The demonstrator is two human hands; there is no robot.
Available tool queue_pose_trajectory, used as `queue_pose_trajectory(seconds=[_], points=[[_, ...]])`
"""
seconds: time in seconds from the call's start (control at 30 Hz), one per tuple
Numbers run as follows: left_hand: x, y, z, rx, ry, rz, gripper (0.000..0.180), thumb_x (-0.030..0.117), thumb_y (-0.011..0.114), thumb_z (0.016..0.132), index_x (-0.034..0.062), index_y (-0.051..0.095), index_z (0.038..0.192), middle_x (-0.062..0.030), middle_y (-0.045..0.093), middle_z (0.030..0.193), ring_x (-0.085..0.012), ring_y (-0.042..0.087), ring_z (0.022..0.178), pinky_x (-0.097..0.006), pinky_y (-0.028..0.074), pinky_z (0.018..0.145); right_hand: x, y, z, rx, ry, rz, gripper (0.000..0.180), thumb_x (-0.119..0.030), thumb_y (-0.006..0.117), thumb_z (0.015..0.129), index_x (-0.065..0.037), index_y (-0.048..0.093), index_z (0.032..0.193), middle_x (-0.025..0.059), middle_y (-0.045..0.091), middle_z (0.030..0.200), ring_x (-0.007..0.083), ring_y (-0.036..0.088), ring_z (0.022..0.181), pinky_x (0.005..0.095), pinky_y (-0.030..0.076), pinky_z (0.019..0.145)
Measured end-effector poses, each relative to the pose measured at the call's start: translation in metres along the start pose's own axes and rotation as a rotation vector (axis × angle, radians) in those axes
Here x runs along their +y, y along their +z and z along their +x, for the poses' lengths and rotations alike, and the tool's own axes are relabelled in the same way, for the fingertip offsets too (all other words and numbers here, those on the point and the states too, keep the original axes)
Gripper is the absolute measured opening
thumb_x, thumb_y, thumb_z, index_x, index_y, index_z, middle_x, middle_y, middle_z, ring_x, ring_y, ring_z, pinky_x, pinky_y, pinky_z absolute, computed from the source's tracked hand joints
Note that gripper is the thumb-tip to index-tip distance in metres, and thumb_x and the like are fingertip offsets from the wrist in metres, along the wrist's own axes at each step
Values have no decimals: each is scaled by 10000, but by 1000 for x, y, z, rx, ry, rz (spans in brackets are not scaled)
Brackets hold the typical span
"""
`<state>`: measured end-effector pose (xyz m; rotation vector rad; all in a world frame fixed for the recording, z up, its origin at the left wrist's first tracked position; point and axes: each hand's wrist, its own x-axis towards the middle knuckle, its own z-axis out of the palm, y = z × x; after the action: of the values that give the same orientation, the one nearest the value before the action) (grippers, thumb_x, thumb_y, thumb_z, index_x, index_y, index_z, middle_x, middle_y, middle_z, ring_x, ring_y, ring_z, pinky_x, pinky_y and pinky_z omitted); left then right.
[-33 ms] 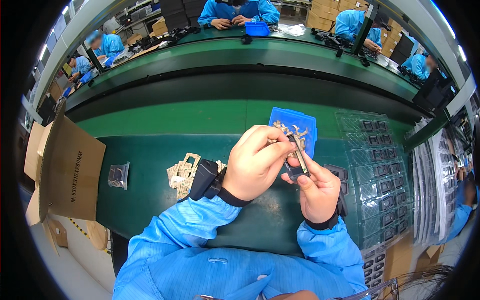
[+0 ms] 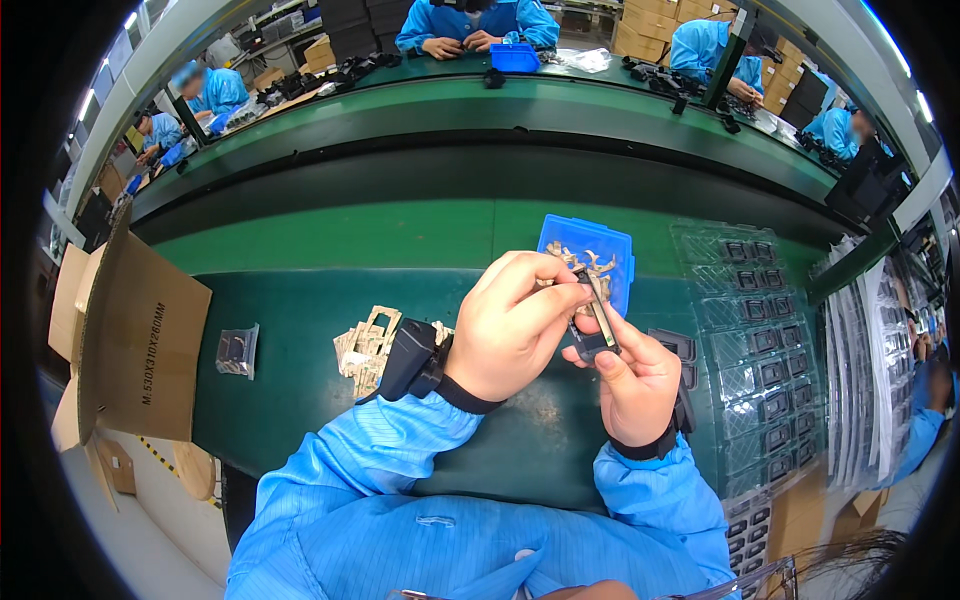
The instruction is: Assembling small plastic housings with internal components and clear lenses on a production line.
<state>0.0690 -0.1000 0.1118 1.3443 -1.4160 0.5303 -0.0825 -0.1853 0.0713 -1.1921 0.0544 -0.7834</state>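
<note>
Bright; o/head tube lts (image 2: 924, 106) upper L/R; strong fisheye bend twd dk edges.

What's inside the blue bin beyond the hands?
Curled tan pieces lie in the blue bin. The left hand, right hand and held black part cover its near side, hiding whatever is there.

With one left hand (image 2: 515, 325) and one right hand (image 2: 640, 385), we are holding one black part (image 2: 599, 343); we are seeing one blue bin (image 2: 578, 229) just beyond and, leftward, one tan heap (image 2: 368, 347), one clear bag (image 2: 237, 352), one large carton (image 2: 155, 335).
</note>
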Motion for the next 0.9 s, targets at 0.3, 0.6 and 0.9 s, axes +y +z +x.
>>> queue_pose_trajectory(seconds=[0.3,0.6,0.9], points=[[-1,1,0,-7,19,-9,224,-65,782,699,47,712,881,-82,632,898,-245,620,779,-337,501,641,0,-2,-2,0,-10,6,445,74,589,937,83,501,1373,238,618,1269,292,621,1171,432,588,939],[3,-1,-3,20,-82,-63,200,-70,778,736,22,697,894,-105,626,957,-216,648,822,-310,541,681,2,-3,-1,-37,-37,24,444,103,599,919,77,523,1355,236,621,1263,294,621,1177,434,587,944],[6,-5,0,-25,-101,-66,172,-83,740,754,10,676,883,-117,612,946,-240,639,832,-325,536,690,4,-4,-1,-62,-101,-102,486,168,606,879,75,526,1350,232,609,1288,295,622,1180,420,587,950]])
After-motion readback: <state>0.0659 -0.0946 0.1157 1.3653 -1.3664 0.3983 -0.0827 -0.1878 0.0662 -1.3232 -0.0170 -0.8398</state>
